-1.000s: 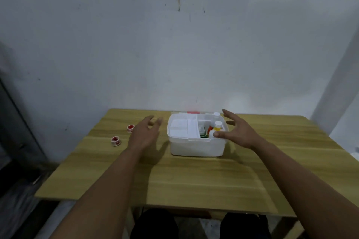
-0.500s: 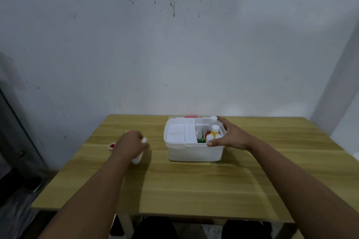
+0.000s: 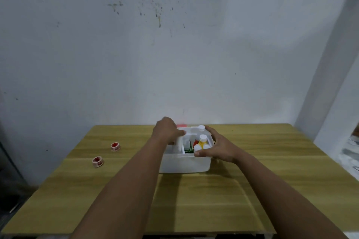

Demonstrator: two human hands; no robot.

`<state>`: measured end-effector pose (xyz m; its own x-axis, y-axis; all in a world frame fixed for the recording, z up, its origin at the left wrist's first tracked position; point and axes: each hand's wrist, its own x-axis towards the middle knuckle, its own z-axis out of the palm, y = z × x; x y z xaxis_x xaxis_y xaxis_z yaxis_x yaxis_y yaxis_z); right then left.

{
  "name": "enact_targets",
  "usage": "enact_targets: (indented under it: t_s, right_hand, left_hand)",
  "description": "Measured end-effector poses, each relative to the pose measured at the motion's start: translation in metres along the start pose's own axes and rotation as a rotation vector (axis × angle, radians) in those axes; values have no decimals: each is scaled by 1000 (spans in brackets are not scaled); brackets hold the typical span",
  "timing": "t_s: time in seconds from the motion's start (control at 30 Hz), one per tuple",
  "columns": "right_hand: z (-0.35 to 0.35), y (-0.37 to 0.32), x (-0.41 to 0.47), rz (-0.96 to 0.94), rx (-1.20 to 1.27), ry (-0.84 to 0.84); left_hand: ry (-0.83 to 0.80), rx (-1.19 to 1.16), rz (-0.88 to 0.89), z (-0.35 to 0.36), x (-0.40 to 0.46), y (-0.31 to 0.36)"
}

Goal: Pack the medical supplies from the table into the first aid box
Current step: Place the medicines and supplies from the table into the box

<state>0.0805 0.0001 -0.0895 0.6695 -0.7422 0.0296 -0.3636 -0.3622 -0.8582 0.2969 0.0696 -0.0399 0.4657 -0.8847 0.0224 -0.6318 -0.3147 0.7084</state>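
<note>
The white first aid box (image 3: 184, 165) stands open in the middle of the wooden table (image 3: 213, 200). My left hand (image 3: 167, 132) is over the box's left compartment, closed on a white roll (image 3: 178, 144) that it holds upright inside. My right hand (image 3: 217, 146) grips the box's right wall and front corner. Inside the right part stand a white bottle with a yellow label (image 3: 202, 142), another white-capped bottle (image 3: 200, 129) behind it, and red and green items. Two small red-and-white tape rolls (image 3: 115, 146) (image 3: 98, 161) lie on the table to the left.
A pale wall rises just behind the table's far edge. Something red (image 3: 180, 125) shows behind the box. The table's left edge drops to a dark floor; at the right edge lies a white cluttered surface (image 3: 351, 153).
My left hand picked up a white roll from the table left of the box and carried it right into the box's left compartment. My right hand has stayed on the box.
</note>
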Motion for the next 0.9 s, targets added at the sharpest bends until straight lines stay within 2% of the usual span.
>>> enact_targets:
  t_s: [0.07,0.2,0.33,0.5,0.67,0.77,0.9]
  right_hand:
    - [0,3,1,-4,6,1]
    - [0,6,3,-27,39,1]
    - [2,10,4,-19,46,16]
    - [4,13,3,-3,53,28]
    - [5,12,5,-1,62,25]
    - [5,12,5,-5,75,29]
    - [6,13,6,-7,65,21]
  left_hand:
    - [43,73,33,7,2,-5]
    - [234,91,71,-9,2,-20]
    - [362,118,-22,-50,2,-63]
    - [381,299,-263,-93,-13,-153]
    - [325,432,-357,-109,-36,-206]
    - [280,409,-379,-112,-45,-223]
    - [281,350,-322,-109,-49,-228]
